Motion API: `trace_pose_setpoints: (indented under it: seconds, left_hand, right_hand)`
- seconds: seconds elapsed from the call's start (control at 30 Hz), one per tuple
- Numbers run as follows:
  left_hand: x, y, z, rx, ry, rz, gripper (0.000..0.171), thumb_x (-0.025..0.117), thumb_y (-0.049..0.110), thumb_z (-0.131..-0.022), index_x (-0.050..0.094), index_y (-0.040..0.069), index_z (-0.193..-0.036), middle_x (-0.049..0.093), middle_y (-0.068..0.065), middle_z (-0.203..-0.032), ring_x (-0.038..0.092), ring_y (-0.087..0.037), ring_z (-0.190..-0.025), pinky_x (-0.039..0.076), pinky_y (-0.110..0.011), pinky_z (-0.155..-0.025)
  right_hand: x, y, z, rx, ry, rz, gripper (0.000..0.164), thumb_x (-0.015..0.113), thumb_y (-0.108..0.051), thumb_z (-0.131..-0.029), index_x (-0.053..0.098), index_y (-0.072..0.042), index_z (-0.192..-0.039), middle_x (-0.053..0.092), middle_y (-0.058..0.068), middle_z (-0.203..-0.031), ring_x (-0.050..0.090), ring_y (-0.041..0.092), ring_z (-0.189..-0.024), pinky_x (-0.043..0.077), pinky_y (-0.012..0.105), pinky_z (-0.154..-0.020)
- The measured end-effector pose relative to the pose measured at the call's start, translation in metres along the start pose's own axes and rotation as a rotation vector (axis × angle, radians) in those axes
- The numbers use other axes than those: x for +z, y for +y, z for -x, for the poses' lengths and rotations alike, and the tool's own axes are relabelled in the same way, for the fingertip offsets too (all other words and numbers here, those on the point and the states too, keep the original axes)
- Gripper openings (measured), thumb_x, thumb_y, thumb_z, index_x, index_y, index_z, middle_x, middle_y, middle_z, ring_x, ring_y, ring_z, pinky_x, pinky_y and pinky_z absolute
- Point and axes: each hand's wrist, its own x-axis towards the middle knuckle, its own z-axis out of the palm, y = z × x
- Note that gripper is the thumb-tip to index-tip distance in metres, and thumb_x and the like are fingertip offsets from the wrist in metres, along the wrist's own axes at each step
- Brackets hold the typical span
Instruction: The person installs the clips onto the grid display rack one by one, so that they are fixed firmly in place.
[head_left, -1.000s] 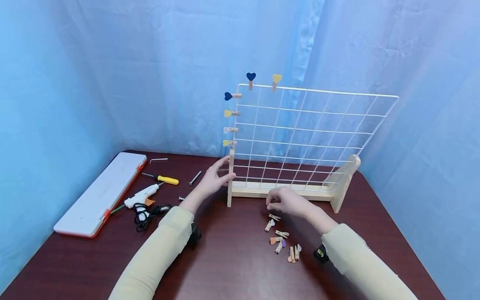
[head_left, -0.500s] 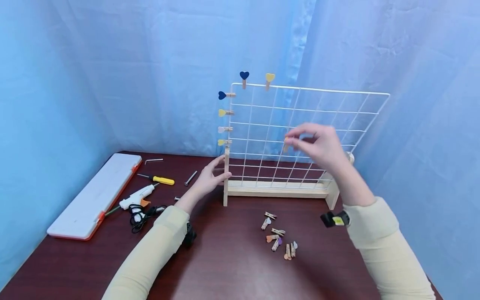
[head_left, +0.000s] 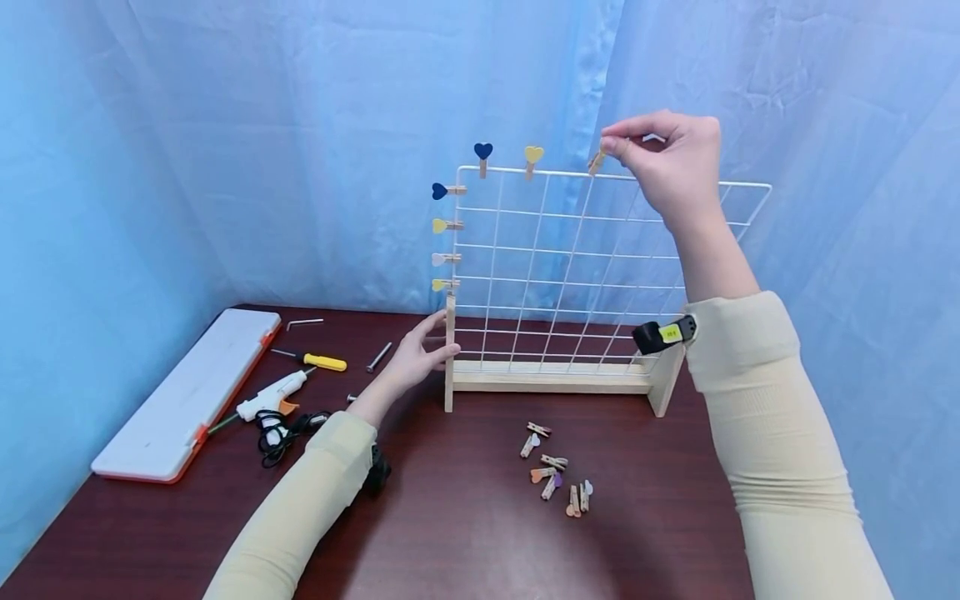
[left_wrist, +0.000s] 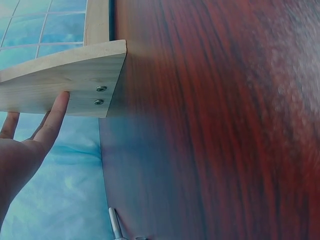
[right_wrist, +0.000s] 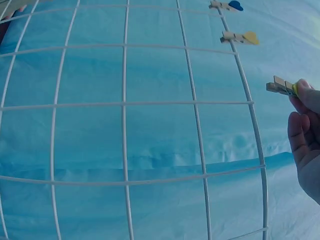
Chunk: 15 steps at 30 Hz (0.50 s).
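In the head view my right hand [head_left: 671,158] pinches a small wooden clothespin [head_left: 597,162] by its yellow end, beside the top wire of the white wire grid [head_left: 577,218]. Seen from the right wrist, the clothespin [right_wrist: 281,87] is just off the grid's edge wire, its wooden tip toward the grid. My left hand [head_left: 411,358] touches the grid's wooden side panel [head_left: 450,354] with extended fingers; the left wrist view shows a fingertip on the panel's outer face [left_wrist: 75,85]. Heart clothespins, including a dark blue one [head_left: 483,152] and a yellow one [head_left: 533,156], are clipped along the grid's top and left wires.
Several loose clothespins [head_left: 553,461] lie on the dark table [head_left: 465,517] before the grid. On the left are a white case [head_left: 187,392], a glue gun [head_left: 273,396] with black cord, a yellow screwdriver [head_left: 324,362], a hex key [head_left: 305,322] and a bolt [head_left: 379,357].
My right hand has risen from the table near the loose clothespins to the grid's top wire, carrying a clothespin. My left hand stays on the side panel. The head view has shifted slightly.
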Motion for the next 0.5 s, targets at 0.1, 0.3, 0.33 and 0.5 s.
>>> trace_pose_setpoints:
  seconds: [0.1,0.3,0.33,0.5]
  left_hand:
    - [0.000,0.000,0.000,-0.002,0.003,-0.004,0.068,0.063,0.020,-0.083,0.027,0.015,-0.140,0.031,-0.014,-0.139,0.042,-0.035,-0.119,0.052,-0.044,-0.076]
    - [0.002,0.000,0.000,0.021,0.001,0.030,0.066,0.061,0.012,-0.084,0.026,0.011,-0.140,0.030,-0.017,-0.139,0.043,-0.036,-0.118,0.052,-0.045,-0.074]
    - [0.002,0.001,0.000,0.026,-0.001,0.034,0.066,0.061,0.011,-0.084,0.026,0.010,-0.140,0.030,-0.018,-0.139,0.042,-0.036,-0.118,0.052,-0.045,-0.074]
    - [0.003,0.001,0.001,0.013,-0.001,0.031,0.066,0.061,0.013,-0.084,0.026,0.011,-0.140,0.030,-0.016,-0.139,0.043,-0.035,-0.118,0.052,-0.044,-0.075]
  right_hand:
    - [0.003,0.010,-0.010,0.029,-0.036,0.055,0.018,0.072,-0.023,-0.074,0.074,-0.009,-0.086,0.065,-0.014,-0.074,0.059,0.005,-0.065,0.043,0.016,-0.056]
    - [0.012,0.026,-0.020,0.029,-0.123,0.118,0.021,0.071,-0.030,-0.074,0.074,-0.013,-0.086,0.065,-0.010,-0.081,0.057,0.011,-0.065,0.043,0.017,-0.054]
    - [0.013,0.027,-0.021,0.033,-0.140,0.124,0.021,0.070,-0.030,-0.074,0.074,-0.014,-0.086,0.065,-0.009,-0.082,0.058,0.011,-0.066,0.044,0.016,-0.055]
    - [0.016,0.032,-0.021,0.030,-0.201,0.116,0.022,0.070,-0.030,-0.074,0.073,-0.012,-0.086,0.066,-0.005,-0.086,0.061,0.010,-0.067,0.048,0.012,-0.060]
